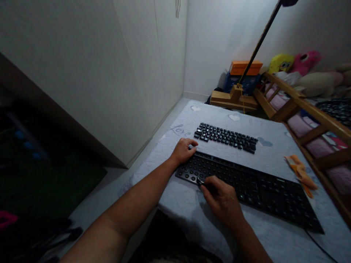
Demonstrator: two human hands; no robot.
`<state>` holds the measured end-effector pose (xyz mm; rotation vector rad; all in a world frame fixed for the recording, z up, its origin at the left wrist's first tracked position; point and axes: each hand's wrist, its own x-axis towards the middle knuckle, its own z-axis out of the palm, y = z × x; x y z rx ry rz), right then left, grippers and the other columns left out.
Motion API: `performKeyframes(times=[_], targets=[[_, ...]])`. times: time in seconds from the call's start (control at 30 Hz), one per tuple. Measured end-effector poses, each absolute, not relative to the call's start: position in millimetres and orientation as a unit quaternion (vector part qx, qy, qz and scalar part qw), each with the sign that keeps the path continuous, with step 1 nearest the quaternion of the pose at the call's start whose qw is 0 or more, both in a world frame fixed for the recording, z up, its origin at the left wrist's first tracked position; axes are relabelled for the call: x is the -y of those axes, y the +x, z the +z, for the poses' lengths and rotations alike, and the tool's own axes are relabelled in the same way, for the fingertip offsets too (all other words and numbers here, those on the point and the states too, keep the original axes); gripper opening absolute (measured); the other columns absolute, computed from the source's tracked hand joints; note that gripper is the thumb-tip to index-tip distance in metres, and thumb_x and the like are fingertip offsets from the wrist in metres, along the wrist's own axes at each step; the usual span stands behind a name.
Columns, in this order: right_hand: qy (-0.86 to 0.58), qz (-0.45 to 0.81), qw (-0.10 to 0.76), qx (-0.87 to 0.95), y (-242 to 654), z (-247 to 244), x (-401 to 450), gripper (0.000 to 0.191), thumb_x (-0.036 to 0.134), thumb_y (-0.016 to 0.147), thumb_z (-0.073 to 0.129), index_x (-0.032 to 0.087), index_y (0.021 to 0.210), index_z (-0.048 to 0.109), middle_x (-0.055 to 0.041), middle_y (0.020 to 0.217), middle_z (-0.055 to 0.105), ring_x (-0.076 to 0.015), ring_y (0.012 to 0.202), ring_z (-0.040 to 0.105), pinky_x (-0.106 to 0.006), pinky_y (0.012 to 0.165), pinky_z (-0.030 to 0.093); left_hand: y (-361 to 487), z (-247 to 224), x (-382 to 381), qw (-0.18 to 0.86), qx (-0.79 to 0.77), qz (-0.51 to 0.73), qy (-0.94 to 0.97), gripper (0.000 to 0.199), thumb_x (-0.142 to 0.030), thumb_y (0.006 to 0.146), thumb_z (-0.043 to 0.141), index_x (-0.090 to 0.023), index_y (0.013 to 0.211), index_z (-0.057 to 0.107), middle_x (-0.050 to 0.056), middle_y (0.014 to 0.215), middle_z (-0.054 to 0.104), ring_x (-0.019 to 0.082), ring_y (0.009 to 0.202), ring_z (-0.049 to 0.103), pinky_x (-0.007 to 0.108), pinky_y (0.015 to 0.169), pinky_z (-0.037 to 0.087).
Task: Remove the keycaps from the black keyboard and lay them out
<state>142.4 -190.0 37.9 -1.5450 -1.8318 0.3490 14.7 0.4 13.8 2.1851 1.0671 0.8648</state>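
A black keyboard (236, 175) lies slantwise on the cloth-covered table. Its left part shows rows of round key posts without caps, while the right part is too dark to read clearly. My left hand (184, 149) is closed on the back left corner, thumb and fingers curled at the edge. Over the front edge my right hand (222, 197) pinches a small black tool (200, 181), whose tip is at the lower row of posts. I cannot make out its exact kind. Behind the keyboard, loose black keycaps (225, 136) are laid out in rows.
An orange cloth (301, 173) lies beyond the keyboard's right end. A cable (319, 243) runs off the table at the lower right. A wooden bed rail (307, 106) borders the right side, a pale cabinet (131, 80) the left. A wooden stand (233, 96) and boxes stand behind.
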Motion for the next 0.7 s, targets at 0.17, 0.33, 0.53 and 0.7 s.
performKeyframes(times=[0.17,0.33,0.53,0.7], targets=[[-0.59,0.121,0.37,0.708,143.0,35.7,192.3,0.004,0.018,0.089,0.055,0.021,0.087,0.057,-0.0003,0.074,0.063,-0.0143,0.066,0.061,-0.024,0.062,0.045,14.9,13.0,-0.9,0.275,-0.392,0.327,0.815,0.017,-0.015,0.078,0.064,-0.018,0.092,0.073,0.003,0.095,0.074,0.02,0.096,0.064,0.036,0.098,0.047],[-0.58,0.094,0.382,0.714,144.7,31.3,193.8,0.003,0.018,0.09,0.056,0.021,0.089,0.057,-0.0014,0.076,0.063,-0.0149,0.069,0.061,-0.025,0.064,0.045,14.9,11.5,-2.5,0.278,-0.396,0.314,0.817,0.018,-0.016,0.078,0.065,-0.018,0.093,0.073,0.004,0.097,0.074,0.021,0.099,0.064,0.036,0.098,0.047],[-0.575,0.066,0.375,0.724,145.5,27.6,195.9,0.002,0.018,0.09,0.056,0.019,0.089,0.057,-0.0016,0.075,0.061,-0.0154,0.068,0.059,-0.026,0.064,0.044,14.6,12.7,-2.3,0.275,-0.398,0.308,0.819,0.018,-0.017,0.078,0.065,-0.018,0.094,0.073,0.004,0.097,0.074,0.02,0.098,0.064,0.035,0.097,0.048],[-0.598,0.069,0.388,0.698,145.7,32.3,198.0,0.003,0.02,0.09,0.058,0.019,0.087,0.058,-0.0003,0.073,0.061,-0.0139,0.065,0.06,-0.024,0.062,0.044,14.8,12.7,-2.0,0.278,-0.398,0.307,0.819,0.018,-0.016,0.079,0.065,-0.017,0.094,0.073,0.004,0.097,0.074,0.021,0.098,0.063,0.036,0.097,0.048]])
